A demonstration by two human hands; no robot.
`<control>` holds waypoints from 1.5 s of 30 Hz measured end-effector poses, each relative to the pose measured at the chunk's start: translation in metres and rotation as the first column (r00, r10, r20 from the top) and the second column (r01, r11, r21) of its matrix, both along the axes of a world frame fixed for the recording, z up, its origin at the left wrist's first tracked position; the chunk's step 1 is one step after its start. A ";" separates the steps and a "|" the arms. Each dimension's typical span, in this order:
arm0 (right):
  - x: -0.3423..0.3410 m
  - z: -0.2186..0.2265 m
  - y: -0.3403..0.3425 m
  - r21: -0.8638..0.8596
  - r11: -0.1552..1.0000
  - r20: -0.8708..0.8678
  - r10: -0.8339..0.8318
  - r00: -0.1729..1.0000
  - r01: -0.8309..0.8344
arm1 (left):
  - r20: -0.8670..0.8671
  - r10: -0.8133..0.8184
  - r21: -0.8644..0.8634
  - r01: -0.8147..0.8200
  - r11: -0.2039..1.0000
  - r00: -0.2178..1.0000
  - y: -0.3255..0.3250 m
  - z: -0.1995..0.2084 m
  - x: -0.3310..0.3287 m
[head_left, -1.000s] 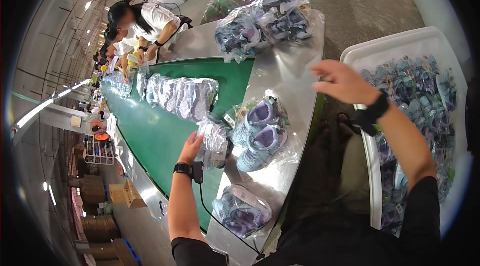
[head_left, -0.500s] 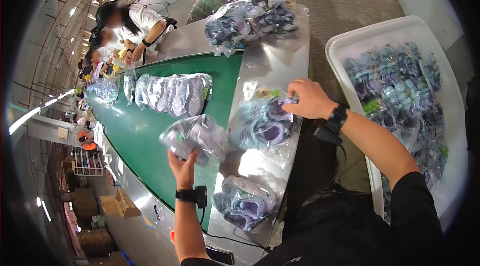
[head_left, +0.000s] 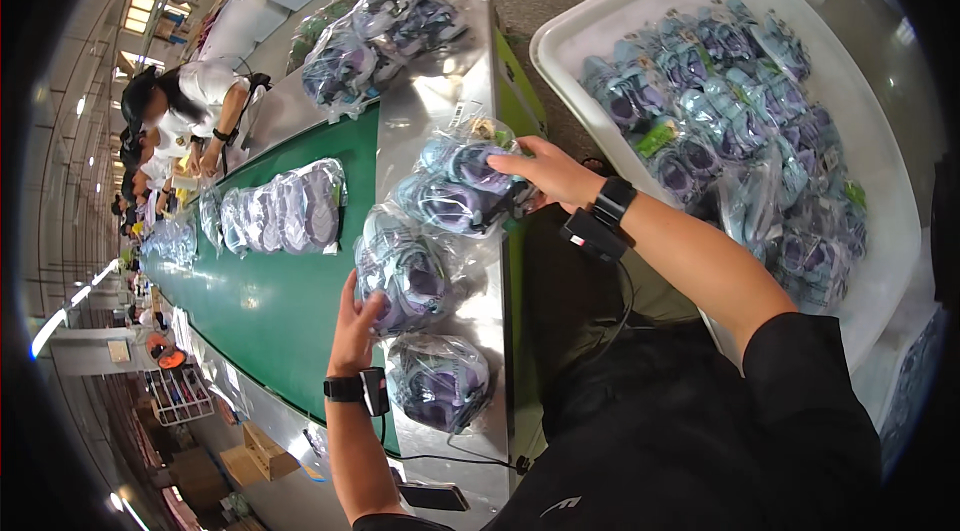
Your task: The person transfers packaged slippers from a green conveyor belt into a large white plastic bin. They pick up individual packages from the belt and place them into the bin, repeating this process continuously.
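At the metal end of the conveyor table, my left hand [head_left: 356, 329] grips the near-left side of a clear-bagged pair of light blue and purple shoes [head_left: 403, 271], thumb on top. The shoe openings face up. Just beyond, my right hand [head_left: 553, 174] is closed on the right edge of another bagged pair of shoes [head_left: 455, 189], thumb over the plastic and fingertips partly hidden. The two bags touch or nearly touch. A third bagged pair of shoes [head_left: 440, 383] lies on the metal nearer me, apart from both hands.
A white tub [head_left: 565, 61] full of bagged shoes stands right. More bagged shoes [head_left: 380, 41] are heaped at the far metal corner. Along the green belt [head_left: 270, 301] lie bagged shoes with soles up [head_left: 285, 206]. Co-workers [head_left: 195, 106] stand far left. A phone [head_left: 433, 496] lies near me.
The pair in my left hand has turned from soles up to openings up and come down onto the metal end. My right hand stays at its bag. The whole view has shifted.
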State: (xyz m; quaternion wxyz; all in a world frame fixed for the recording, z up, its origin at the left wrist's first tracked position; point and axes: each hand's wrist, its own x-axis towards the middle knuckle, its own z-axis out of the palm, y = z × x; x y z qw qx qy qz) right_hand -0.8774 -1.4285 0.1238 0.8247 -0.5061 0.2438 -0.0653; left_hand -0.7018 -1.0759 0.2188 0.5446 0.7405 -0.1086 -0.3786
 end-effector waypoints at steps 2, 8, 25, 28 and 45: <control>-0.006 0.004 -0.003 0.069 0.997 0.063 0.016 0.998 -0.020 | 0.146 -0.097 0.033 0.094 0.995 0.984 -0.011 -0.012 -0.001; -0.070 0.019 -0.011 -0.059 0.974 0.082 -0.214 0.973 0.219 | -0.165 0.126 -0.059 -0.137 0.989 0.978 -0.017 -0.008 -0.003; -0.531 0.032 -0.099 -0.317 0.360 -0.005 -0.926 0.378 0.877 | 0.805 -0.561 0.454 0.408 0.792 0.194 -0.058 0.043 -0.079; -0.533 0.047 -0.102 -0.362 0.327 -0.079 -0.944 0.321 0.873 | 0.719 -0.447 0.196 0.463 0.865 0.532 -0.051 0.028 -0.082; -0.567 -0.083 -0.271 -0.902 0.324 -0.160 -0.864 0.477 0.285 | 0.658 -0.483 0.156 0.524 0.838 0.577 -0.076 0.030 -0.128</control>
